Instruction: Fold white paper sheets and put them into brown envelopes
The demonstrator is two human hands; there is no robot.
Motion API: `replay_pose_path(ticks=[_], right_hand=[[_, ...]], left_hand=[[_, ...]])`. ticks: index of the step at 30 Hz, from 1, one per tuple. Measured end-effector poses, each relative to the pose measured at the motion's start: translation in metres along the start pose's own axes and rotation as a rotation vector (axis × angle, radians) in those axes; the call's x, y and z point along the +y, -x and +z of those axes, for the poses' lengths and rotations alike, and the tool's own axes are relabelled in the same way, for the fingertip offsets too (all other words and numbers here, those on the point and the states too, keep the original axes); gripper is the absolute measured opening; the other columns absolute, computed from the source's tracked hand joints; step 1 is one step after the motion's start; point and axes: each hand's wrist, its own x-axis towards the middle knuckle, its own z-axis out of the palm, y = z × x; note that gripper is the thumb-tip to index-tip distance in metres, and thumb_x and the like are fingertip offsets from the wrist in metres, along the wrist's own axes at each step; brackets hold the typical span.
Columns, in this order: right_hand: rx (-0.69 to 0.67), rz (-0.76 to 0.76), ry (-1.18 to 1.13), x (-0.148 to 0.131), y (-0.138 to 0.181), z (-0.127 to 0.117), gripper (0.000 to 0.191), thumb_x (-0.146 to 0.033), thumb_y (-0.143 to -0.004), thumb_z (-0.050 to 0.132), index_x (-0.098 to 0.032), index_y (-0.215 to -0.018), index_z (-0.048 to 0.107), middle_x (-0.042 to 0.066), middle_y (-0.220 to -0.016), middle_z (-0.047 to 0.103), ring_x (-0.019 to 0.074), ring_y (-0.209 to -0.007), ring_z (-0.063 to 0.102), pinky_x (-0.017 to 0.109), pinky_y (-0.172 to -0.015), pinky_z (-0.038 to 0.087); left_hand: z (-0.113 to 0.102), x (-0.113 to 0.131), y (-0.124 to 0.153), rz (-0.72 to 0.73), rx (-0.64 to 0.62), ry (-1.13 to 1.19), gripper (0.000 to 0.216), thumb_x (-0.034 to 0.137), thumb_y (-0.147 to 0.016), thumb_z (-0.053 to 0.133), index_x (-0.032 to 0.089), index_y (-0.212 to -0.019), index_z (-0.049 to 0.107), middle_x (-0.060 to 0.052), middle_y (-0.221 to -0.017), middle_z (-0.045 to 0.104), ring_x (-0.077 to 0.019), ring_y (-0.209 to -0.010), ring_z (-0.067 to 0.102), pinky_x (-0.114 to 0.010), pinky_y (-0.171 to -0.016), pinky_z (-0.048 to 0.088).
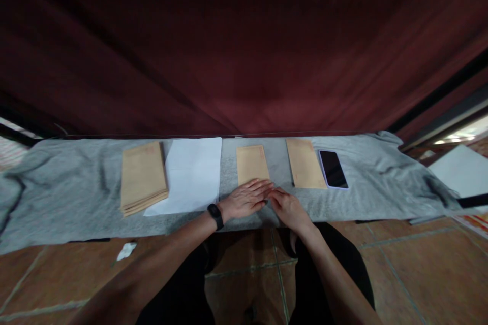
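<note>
A brown paper envelope (252, 162) lies on the grey cloth in front of me, its near end covered by my hands. My left hand (246, 200) rests flat across that near end, fingers stretched out to the right, a black band on the wrist. Close against the left fingertips is my right hand (286, 206), its fingers curled and pressed together at the envelope's near right corner. What the right fingers pinch, if anything, is hidden. Another brown envelope (306, 163) lies to the right, apart from both hands.
Left of my hands are white paper sheets (194, 175) and a stack of brown envelopes (143, 175) overlapping them. A phone (333, 169) lies beside the right envelope. Grey cloth (381, 177) covers the narrow surface. Dark red fabric (244, 61) hangs behind; below is tiled floor (412, 264).
</note>
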Motion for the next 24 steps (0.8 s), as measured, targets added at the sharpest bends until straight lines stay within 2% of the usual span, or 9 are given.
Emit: replay_pose_path(ticks=[9,14,17,19,21,24], right_hand=[[0.024,0.112,0.104,0.001,-0.001,-0.002,0.021,-0.020,-0.097,0.048,-0.022,-0.098,0.069,0.005,-0.098,0.072,0.0178,-0.087,0.070,0.026,-0.077,0.049],[0.107,0.113,0.065,0.002,-0.004,-0.001,0.023,-0.017,-0.098,0.047,-0.023,-0.101,0.069,0.005,-0.105,0.072,0.0164,-0.092,0.069,0.025,-0.082,0.050],[0.088,0.091,0.038,0.002,-0.004,0.000,0.024,-0.016,-0.098,0.046,-0.023,-0.103,0.068,0.005,-0.106,0.072,0.0161,-0.093,0.069,0.024,-0.083,0.050],[0.067,0.082,0.033,0.002,-0.003,0.000,0.025,-0.015,-0.097,0.047,-0.023,-0.103,0.069,0.005,-0.105,0.072,0.0164,-0.094,0.069,0.025,-0.084,0.050],[0.044,0.050,0.030,0.002,-0.002,-0.001,0.025,-0.014,-0.096,0.047,-0.024,-0.103,0.070,0.005,-0.107,0.072,0.0167,-0.096,0.069,0.026,-0.087,0.050],[0.017,-0.008,0.023,0.004,-0.001,-0.001,0.029,-0.012,-0.095,0.047,-0.024,-0.106,0.071,0.005,-0.111,0.071,0.0173,-0.099,0.068,0.028,-0.091,0.050]], left_hand=[[-0.004,0.010,0.009,0.019,0.002,0.047,0.056,0.038,-0.102,0.044,0.026,-0.155,0.031,-0.004,-0.162,0.032,-0.0176,-0.152,0.023,-0.039,-0.126,0.016],[-0.010,0.019,0.014,0.058,-0.006,0.105,0.055,0.039,-0.103,0.042,0.024,-0.155,0.034,-0.005,-0.162,0.033,-0.0179,-0.152,0.024,-0.038,-0.126,0.018],[-0.015,0.021,0.019,0.054,-0.015,0.171,0.047,0.034,-0.104,0.038,0.025,-0.149,0.044,-0.002,-0.157,0.043,-0.0160,-0.148,0.034,-0.036,-0.125,0.023],[-0.018,0.019,0.021,0.000,0.013,0.214,0.043,0.030,-0.106,0.031,0.026,-0.142,0.053,0.000,-0.148,0.054,-0.0134,-0.141,0.044,-0.033,-0.122,0.030],[-0.019,0.015,0.021,-0.095,0.080,0.235,0.045,0.030,-0.107,0.025,0.026,-0.138,0.057,0.000,-0.143,0.059,-0.0117,-0.136,0.049,-0.031,-0.119,0.035],[-0.016,0.004,0.011,-0.176,0.124,0.203,0.049,0.033,-0.108,0.019,0.022,-0.147,0.046,-0.002,-0.153,0.048,-0.0111,-0.143,0.040,-0.033,-0.121,0.031]])
